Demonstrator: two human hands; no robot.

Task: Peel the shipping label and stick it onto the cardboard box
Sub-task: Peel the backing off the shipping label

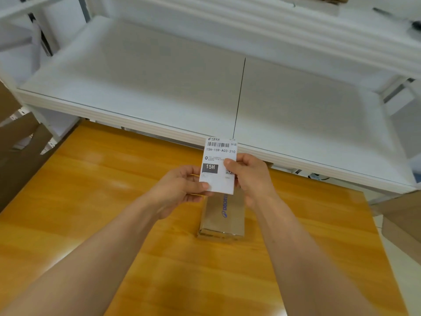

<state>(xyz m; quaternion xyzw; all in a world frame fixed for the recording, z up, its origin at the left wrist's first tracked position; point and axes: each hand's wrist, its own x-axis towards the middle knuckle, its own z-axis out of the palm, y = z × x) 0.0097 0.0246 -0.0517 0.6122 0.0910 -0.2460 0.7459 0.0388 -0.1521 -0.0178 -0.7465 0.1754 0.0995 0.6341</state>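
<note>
A white shipping label point(219, 156) with a barcode, the code 15H-159-A03-210 and a dark 15H block is held upright above the table, printed side toward me. My left hand point(180, 188) pinches its lower left corner. My right hand point(248, 176) grips its right edge, thumb on the front. Under the label a small brown cardboard box point(224, 215) with blue lettering lies flat on the yellow wooden table point(114, 201); the label and my hands hide its far end.
A white shelf point(159, 87) runs across behind the table, with another shelf above it. Brown cardboard pieces point(20, 142) lean at the left edge, and more cardboard point(403, 220) sits at the right edge.
</note>
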